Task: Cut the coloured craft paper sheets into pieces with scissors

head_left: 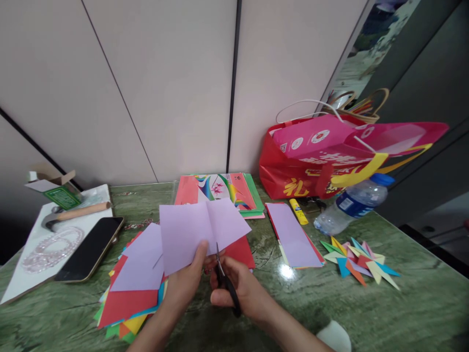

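Observation:
My left hand is closed on a creased lilac sheet of paper, its thumb lying on the front near the crease. In my right hand is a pair of black-handled scissors, fingers in the loops. The blades meet the lower edge of the sheet at the crease. Behind the sheet, a red piece of paper shows in part. To the left of my left hand lies a fanned pile of coloured paper squares, with lilac ones on top.
A pack of coloured paper, lilac strips, a glue stick, a water bottle and a red gift bag stand or lie beyond. Folded paper pieces are at right; a phone and hammer-like tool at left.

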Available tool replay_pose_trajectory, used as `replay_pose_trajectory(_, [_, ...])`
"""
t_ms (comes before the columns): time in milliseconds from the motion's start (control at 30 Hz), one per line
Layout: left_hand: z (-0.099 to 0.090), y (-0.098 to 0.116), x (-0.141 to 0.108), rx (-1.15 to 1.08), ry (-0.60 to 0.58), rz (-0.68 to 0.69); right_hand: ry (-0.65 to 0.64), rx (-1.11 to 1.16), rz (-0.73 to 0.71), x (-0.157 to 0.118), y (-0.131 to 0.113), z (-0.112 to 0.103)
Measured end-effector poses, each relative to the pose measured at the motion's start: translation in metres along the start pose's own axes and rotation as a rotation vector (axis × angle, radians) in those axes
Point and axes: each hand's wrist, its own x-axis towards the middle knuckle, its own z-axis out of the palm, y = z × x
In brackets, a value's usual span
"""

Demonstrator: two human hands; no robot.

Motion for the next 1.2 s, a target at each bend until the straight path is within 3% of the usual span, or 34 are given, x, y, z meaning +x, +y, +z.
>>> replay_pose_trajectory(500, [-0.0002,0.0028,-0.0026,0.061,0.003,0.007,0.009,0.000,0.004,-0.0006,0.0009,-0.0007])
replay_pose_trajectory(1200, [0.0017,-0.0028,-0.0015,-0.040,-0.029,-0.030,0.044,-0.069,0.004,0.0015,0.0002,0.0016])
